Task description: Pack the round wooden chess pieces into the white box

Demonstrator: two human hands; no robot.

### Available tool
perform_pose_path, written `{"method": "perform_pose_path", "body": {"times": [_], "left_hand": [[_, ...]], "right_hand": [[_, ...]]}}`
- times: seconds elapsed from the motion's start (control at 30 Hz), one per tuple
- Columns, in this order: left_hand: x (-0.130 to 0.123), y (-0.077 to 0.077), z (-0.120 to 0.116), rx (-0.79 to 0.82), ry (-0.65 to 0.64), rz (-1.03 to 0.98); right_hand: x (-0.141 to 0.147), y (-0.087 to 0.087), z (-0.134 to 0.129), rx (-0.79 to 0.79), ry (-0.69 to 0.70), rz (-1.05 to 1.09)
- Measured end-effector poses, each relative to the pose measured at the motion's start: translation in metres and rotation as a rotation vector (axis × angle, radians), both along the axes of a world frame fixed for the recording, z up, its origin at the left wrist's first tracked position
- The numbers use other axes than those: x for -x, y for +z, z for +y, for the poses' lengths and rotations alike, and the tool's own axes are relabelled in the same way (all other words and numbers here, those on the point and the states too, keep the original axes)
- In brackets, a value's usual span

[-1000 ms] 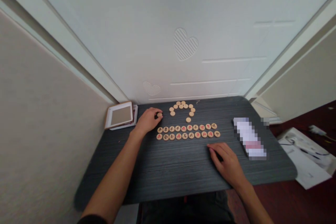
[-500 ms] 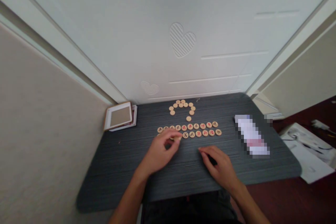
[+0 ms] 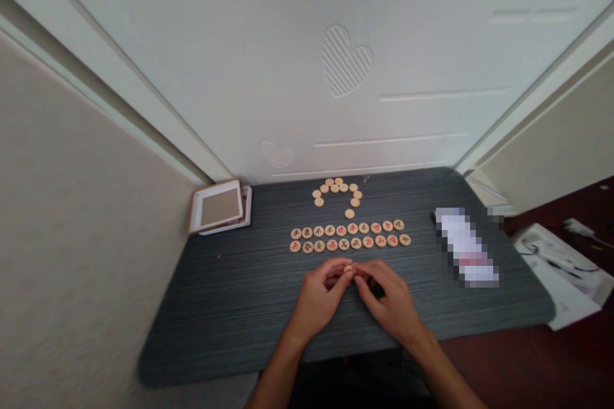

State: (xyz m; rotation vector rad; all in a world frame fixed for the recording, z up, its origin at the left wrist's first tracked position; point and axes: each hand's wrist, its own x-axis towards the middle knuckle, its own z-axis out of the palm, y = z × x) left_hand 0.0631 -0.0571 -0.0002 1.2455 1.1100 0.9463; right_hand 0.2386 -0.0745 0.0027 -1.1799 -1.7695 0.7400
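- The left hand [image 3: 322, 297] and right hand [image 3: 389, 297] meet above the near half of the dark table [image 3: 230, 307], fingertips together.
- Between those fingertips is a small round wooden piece [image 3: 349, 269], partly hidden by the fingers.
- The left hand's grip is narrow, with thumb and forefinger closed on the piece's edge.
- The right hand's fingers are curled, their tips right at the piece; whether they pinch it or merely touch it, I cannot tell from this height.
- Just beyond the hands lies the front row [image 3: 344, 244] of ten round pieces, marked in red or black characters.
- Close behind it runs the back row [image 3: 352, 228], also ten marked pieces.
- Off to the right on the tabletop is a blurred-out flat object [image 3: 465, 246].
- Farther back, plain-faced pieces [image 3: 335, 188] form a loose arch.
- At the far left corner, a shallow tray [image 3: 220, 206] rests on other flat items.
- Behind the table stands a white panel [image 3: 230, 64] with raised hearts.
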Motion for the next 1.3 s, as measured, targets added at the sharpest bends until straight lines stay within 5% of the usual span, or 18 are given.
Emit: {"method": "perform_pose_path", "body": {"times": [0.5,1.07,1.3], "left_hand": [[0.001,0.006,-0.001,-0.013,-0.059,-0.03],[-0.002,0.015,0.0,-0.158,-0.034,0.204],[-0.003,0.013,-0.001,-0.081,-0.009,0.1]], "right_hand": [[-0.002,-0.001,0.003,0.05,-0.029,-0.014],[-0.001,-0.008,0.002,0.053,-0.066,-0.088],[-0.001,-0.007,0.001,0.036,-0.041,-0.078]]}}
